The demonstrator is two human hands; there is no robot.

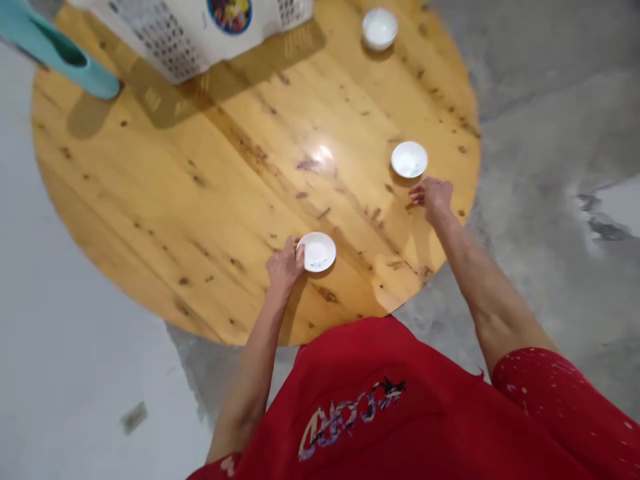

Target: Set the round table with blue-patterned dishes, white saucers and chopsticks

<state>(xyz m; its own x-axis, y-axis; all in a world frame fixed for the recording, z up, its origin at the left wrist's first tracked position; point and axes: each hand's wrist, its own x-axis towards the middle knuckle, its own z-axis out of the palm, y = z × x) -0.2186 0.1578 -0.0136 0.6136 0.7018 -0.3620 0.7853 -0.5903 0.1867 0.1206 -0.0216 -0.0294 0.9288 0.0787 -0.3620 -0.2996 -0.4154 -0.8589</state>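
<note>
Near the front edge of the round wooden table, my left hand (287,265) grips the rim of a small white dish (320,252), thumb on the inner side. Farther to the right stands a white bowl (409,159). My right hand (434,195) is just below that bowl, its fingers loosely bent and a little apart, with nothing visible in them. Whether a fingertip touches the bowl's edge I cannot tell. Another white bowl (380,29) sits at the back right of the table.
The wooden table (225,200) has a curved edge. At the back left stands a white plastic basket (195,40) with holes and a round label. Beside it, a light-blue plastic object (90,73) reaches over the table's left edge. Grey concrete floor (540,133) lies to the right.
</note>
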